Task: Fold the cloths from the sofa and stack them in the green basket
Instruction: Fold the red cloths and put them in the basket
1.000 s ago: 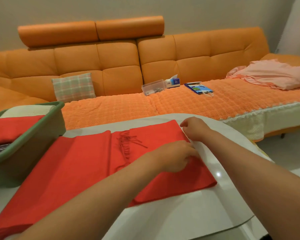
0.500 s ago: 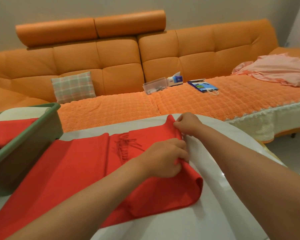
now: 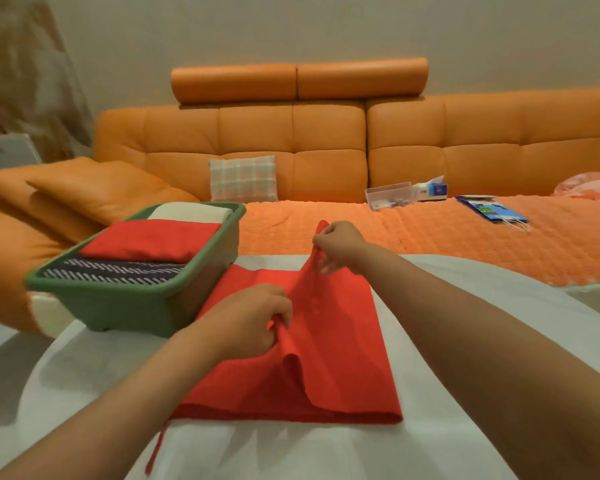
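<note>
The red cloth is lying on the white table, reaching from near its middle toward its far edge, with 1 loose layer standing up as a ridge that runs from near to far. The left hand is pinching the near end of that raised layer, fingers and thumb curled round the edge. The right hand is pinching the far corner and holding it clear of the surface. Holding both ends this way is probably keeping the edge taut and straight, so the layer can be laid over squarely for the next fold.

Both forearms are stretching forward over the table, the left one low with its wrist just above the cloth, the right one reaching further and higher.

The green basket is sitting at the table's far-left edge, just beside the cloth, likely kept close for stacking. It is already holding a folded red cloth on a striped cloth, with a cream cloth behind. Beyond the table, the sofa is carrying a pink cloth at its right end, seemingly waiting to be folded.
</note>
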Tool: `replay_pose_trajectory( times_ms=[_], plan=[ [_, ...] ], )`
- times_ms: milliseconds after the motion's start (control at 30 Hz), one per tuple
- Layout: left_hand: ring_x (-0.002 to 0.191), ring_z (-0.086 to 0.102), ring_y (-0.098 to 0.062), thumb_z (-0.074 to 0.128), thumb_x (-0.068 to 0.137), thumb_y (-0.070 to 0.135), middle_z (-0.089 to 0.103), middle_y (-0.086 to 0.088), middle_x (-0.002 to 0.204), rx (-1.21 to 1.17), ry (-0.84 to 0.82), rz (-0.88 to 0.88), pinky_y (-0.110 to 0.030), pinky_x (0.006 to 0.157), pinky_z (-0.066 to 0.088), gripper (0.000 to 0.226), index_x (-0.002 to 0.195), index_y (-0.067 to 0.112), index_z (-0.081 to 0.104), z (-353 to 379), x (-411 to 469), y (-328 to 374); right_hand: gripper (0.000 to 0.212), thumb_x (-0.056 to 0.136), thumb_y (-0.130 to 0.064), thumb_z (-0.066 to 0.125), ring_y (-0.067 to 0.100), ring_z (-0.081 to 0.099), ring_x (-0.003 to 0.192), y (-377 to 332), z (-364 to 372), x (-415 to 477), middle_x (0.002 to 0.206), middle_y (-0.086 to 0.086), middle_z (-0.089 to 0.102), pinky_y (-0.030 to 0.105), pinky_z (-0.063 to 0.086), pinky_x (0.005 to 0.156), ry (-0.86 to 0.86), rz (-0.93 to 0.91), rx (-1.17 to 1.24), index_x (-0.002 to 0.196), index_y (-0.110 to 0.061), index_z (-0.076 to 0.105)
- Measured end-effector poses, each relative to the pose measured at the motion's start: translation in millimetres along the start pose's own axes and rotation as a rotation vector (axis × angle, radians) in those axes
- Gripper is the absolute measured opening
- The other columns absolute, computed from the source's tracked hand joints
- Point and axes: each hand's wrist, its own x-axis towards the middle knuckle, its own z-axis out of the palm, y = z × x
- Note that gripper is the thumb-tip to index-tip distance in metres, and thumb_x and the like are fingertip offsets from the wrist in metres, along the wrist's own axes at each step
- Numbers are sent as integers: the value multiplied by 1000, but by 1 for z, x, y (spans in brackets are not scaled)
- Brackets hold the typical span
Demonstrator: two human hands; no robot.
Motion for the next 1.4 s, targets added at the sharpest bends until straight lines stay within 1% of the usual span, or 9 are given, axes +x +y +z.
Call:
replay_pose_trajectory(
  times_ms=[133, 233, 367, 500, 600, 700, 900, 1167, 1400],
  plan=[
    [92, 56, -14, 51, 70, 12, 57, 11, 90, 58, -53, -146, -34, 79, 48, 25, 85, 25, 67, -11, -38, -34, 7, 87, -6, 57, 36, 72, 66, -27, 60, 7, 68, 17, 66, 54, 61, 71, -82, -26, -9, 80, -7, 58],
    [104, 57, -19, 50, 77, 10, 61, 6, 102, 182, -151, -277, -34, 84, 49, 31, 95, 24, 71, -13, -58, -53, 17, 92, -11, 58, 26, 66, 72, -29, 96, 5, 80, 13, 64, 48, 61, 76, -128, -63, -6, 76, -13, 62],
    [114, 54, -19, 48, 89, 14, 58, 8, 118, 270, -266, -352, -35, 88, 50, 39, 112, 36, 70, -7, -71, -68, 29, 96, -26, 57, 25, 59, 119, -3, 117, -1, 128, 7, 64, 35, 45, 100, -151, -206, -445, 122, -15, 65],
    [125, 48, -17, 48, 97, 26, 54, 8, 130, 109, -129, -354, -37, 103, 42, 34, 126, 36, 61, 10, -66, -76, 46, 99, -39, 47, 25, 40, 140, 36, 120, -22, 152, 4, 45, 46, 33, 114, -144, -277, -763, 143, -27, 48],
    [150, 15, -19, 43, 100, 46, 21, 6, 162, 66, -312, -372, -42, 122, 17, 51, 149, 43, 32, 32, -65, -70, 59, 101, -56, 32, 21, 10, 153, 67, 113, -40, 166, 3, 13, 53, 8, 122, -251, -245, -874, 156, -36, 24],
    [152, -7, -14, 38, 100, 55, -3, 9, 166, 23, -387, -386, -45, 122, 0, 59, 153, 48, 13, 42, -58, -57, 62, 99, -64, 25, 16, -4, 154, 85, 91, -43, 167, -2, -2, 51, -4, 122, -272, -225, -951, 157, -44, 11],
    [152, 6, -18, 50, 97, 53, 12, 4, 165, -103, -363, -304, -32, 123, 6, 59, 151, 42, 31, 42, -25, -20, 63, 98, -66, 28, 15, -6, 153, 105, 43, -40, 167, -4, -3, 50, -3, 122, -270, -236, -995, 156, -47, 11],
    [140, 37, -13, 52, 100, 20, 43, 1, 151, -207, -236, -159, -16, 112, 17, 41, 141, 24, 53, 52, 9, 3, 62, 99, -66, 24, 21, -4, 154, 127, -30, -35, 168, 3, -2, 51, 1, 122, -232, -146, -1154, 156, -47, 8],
    [115, 53, -14, 46, 91, -2, 55, 3, 124, -164, -242, -101, -28, 102, 39, 50, 128, 26, 62, 47, 0, 2, 50, 102, -35, 41, 25, 11, 153, 115, -12, -60, 165, 9, 15, 47, 14, 122, -111, -321, -1110, 151, -31, 35]
  ],
)
